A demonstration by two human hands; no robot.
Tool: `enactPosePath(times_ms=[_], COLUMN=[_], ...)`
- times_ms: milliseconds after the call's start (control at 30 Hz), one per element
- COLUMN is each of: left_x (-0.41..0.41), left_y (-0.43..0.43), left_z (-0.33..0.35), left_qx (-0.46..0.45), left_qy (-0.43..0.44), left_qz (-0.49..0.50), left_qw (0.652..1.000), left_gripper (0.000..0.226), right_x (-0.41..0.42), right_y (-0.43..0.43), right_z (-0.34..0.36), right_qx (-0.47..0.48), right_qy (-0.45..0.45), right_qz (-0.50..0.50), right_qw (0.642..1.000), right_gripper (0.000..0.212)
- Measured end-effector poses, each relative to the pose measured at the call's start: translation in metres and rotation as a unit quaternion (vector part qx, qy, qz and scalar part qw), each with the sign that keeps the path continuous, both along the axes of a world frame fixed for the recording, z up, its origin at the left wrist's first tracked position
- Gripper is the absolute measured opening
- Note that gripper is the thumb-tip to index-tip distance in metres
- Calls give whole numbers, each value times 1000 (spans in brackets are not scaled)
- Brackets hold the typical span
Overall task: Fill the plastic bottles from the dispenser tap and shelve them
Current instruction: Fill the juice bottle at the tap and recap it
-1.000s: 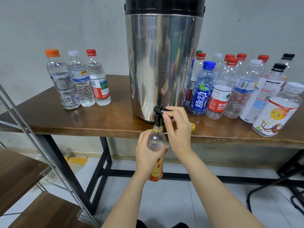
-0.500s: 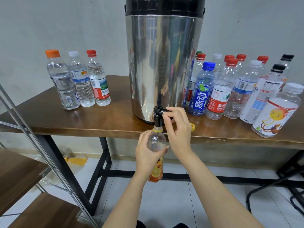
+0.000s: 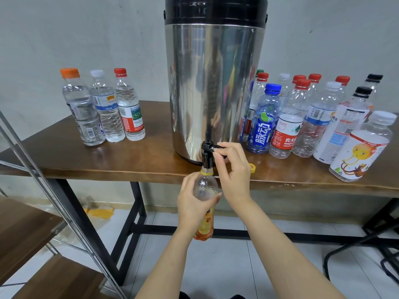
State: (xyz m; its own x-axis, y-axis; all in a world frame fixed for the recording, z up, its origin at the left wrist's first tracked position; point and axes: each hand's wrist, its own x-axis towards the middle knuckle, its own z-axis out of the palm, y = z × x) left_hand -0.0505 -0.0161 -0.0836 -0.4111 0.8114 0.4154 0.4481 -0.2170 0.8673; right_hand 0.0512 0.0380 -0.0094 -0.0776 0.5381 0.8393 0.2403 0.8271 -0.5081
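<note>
Pale floor tiles [image 3: 237, 266] and a wooden shelf rack [image 3: 26, 229] at lower left occupy the foreground. Just below the table edge, the left hand [image 3: 191, 203] wraps its fingers and thumb round the upper body of an uncapped, orange-labelled plastic bottle [image 3: 205, 185]. The bottle is held upright with its mouth directly beneath the black tap spout [image 3: 207, 158]. The right hand [image 3: 235, 175] pinches the black tap lever [image 3: 219, 148] between thumb and forefinger, the other fingers curled. A loose yellow cap [image 3: 253, 167] lies on the wooden table [image 3: 129, 160] just beside that hand. Behind stands the stainless-steel dispenser [image 3: 213, 83]. Three capped bottles [image 3: 108, 108] stand to its left and a larger cluster of capped bottles [image 3: 302, 117] to its right, before a grey wall [image 3: 86, 29].
</note>
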Motion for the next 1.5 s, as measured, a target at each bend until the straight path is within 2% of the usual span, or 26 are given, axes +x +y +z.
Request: enactPosePath(times_ms=[1500], left_x=[1], left_y=[0], left_z=[1], left_qx=[-3], left_qy=[10], left_qz=[8], left_qw=[1000], left_gripper=[68], right_x=[0], right_y=[-1], right_z=[1], right_qx=[-7], right_qy=[-2], right_qz=[-4], right_qw=[1000], right_gripper=[25])
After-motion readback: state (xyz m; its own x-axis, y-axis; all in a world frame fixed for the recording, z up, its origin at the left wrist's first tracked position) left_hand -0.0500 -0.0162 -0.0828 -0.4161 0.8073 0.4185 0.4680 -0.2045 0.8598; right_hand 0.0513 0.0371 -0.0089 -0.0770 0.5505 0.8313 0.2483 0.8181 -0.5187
